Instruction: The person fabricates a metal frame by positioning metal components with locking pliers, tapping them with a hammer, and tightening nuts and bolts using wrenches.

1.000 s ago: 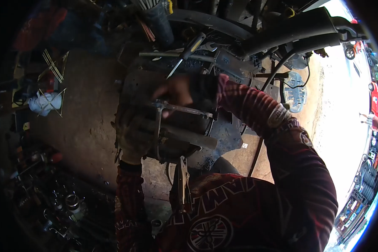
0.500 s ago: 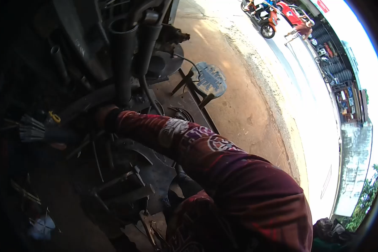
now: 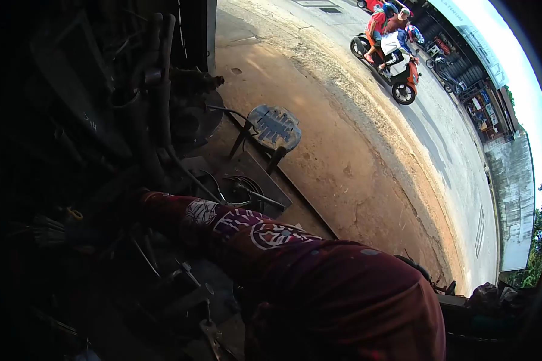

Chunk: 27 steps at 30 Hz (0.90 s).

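My right arm, in a dark red printed sleeve [image 3: 355, 295], reaches across to the left into deep shadow. The right hand at its end is lost in the dark, beside dark metal pipes [image 3: 161, 78]; its fingers do not show. Below the sleeve lies a dim metal frame with a short tube [image 3: 190, 299], and locking pliers [image 3: 211, 334] are clamped near it. A bundle of thin rods [image 3: 49, 231] stands at the left. My left hand cannot be seen.
A worn blue-grey plastic chair [image 3: 275, 127] stands on the brown ground beyond a metal-topped table [image 3: 265, 180] with a coiled cable. Out on the road are people with an orange and white motorbike [image 3: 397, 66]. Shop fronts line the far side.
The view has swung right towards the road. My right hand has left the metal frame and reached into the shadow by the pipes. My left hand has dropped out of sight.
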Motion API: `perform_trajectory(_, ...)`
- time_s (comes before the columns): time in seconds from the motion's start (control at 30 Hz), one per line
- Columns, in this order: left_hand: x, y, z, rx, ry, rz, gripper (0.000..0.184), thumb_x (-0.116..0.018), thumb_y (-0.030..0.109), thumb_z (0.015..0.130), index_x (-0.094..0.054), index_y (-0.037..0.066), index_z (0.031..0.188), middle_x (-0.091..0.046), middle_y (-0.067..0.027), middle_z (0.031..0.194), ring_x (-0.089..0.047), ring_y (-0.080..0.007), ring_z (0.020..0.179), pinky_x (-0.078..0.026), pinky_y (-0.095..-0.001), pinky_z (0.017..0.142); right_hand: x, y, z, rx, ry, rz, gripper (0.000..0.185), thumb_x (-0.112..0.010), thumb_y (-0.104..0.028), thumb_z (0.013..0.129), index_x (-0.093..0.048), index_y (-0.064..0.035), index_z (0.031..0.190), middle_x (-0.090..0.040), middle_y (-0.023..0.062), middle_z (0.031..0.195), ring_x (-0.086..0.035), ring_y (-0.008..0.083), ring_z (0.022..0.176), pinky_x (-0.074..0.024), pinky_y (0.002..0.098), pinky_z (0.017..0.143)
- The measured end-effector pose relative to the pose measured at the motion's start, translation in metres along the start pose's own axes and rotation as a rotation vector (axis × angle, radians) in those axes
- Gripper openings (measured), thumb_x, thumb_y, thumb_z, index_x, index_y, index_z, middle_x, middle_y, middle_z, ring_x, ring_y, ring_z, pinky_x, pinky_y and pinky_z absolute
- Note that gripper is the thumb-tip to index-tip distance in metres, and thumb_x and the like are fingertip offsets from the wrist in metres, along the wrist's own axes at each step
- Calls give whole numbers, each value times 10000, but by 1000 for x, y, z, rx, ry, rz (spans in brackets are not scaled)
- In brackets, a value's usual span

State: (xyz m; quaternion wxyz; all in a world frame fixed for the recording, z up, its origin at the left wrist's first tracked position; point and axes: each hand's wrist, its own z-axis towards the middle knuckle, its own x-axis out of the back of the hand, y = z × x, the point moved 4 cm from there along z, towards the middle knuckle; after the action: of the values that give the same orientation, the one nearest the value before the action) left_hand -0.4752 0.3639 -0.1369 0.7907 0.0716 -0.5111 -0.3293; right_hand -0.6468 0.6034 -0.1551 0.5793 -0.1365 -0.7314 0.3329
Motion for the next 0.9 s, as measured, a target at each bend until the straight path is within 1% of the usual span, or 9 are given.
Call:
perform_trajectory(0.53, 4, -7, -14, 6, -10, 0, 562, -615, 437, 875, -514, 124, 1330, -467, -100, 1390, -416, -316, 1316, -332, -521, 1093, 3, 6, -18, 5, 23, 13, 323, -595, -213, 911, -610, -95, 1210, -683, 88, 1105, -676, 239, 988, -563, 385, 802)
perform_trajectory(0.67, 15, -15, -29, 6, -16, 2, 592, -614, 458, 879, -497, 130, 1358, -450, -98, 1417, -398, -312, 1340, -317, -529, 1111, -2, 12, -10, 36, 27, -18, 334, -590, -206, 920, -593, -92, 1233, -679, 85, 1107, -675, 231, 981, -564, 379, 795)
perform_trajectory(0.8, 42, -27, -58, 77, -53, 52, 622, -613, 479, 883, -480, 137, 1386, -433, -95, 1445, -381, -308, 1364, -302, -538, 1128, -19, 29, 15, 151, -17, -106, 345, -586, -198, 929, -576, -88, 1256, -675, 82, 1110, -675, 223, 974, -565, 373, 787)
perform_trajectory(0.9, 50, -43, -86, 229, -113, 39, 645, -612, 494, 886, -467, 141, 1406, -420, -93, 1466, -368, -304, 1382, -291, -544, 1141, -26, 41, 33, 247, -62, -174, 355, -582, -192, 935, -563, -85, 1273, -672, 80, 1112, -675, 217, 968, -565, 369, 782)
